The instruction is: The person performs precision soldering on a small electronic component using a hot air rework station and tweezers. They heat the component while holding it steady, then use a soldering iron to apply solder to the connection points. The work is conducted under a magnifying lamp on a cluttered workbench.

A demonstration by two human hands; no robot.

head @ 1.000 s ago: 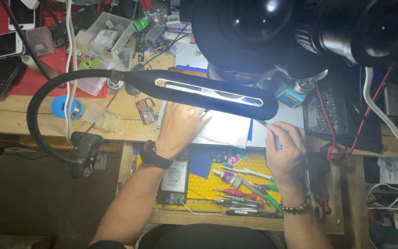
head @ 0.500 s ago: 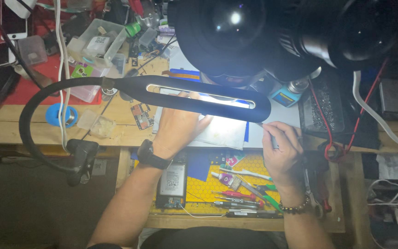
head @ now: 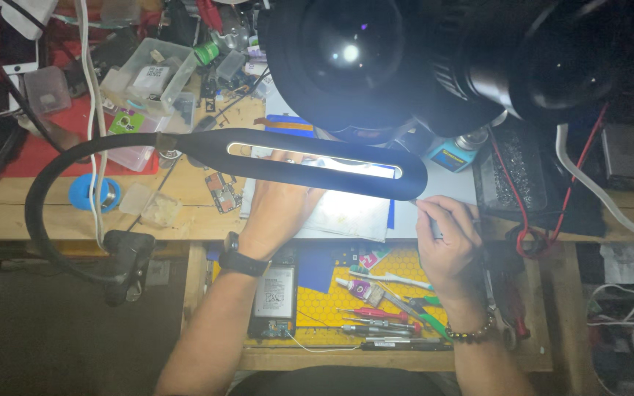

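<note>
under the lamp bar | pale sheet is being pressed by flattened left hand | thin tool is being gripped by right hand

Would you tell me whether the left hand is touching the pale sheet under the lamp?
Touching: the head view shows the left hand lying flat on the pale sheet, with no gap.
</note>
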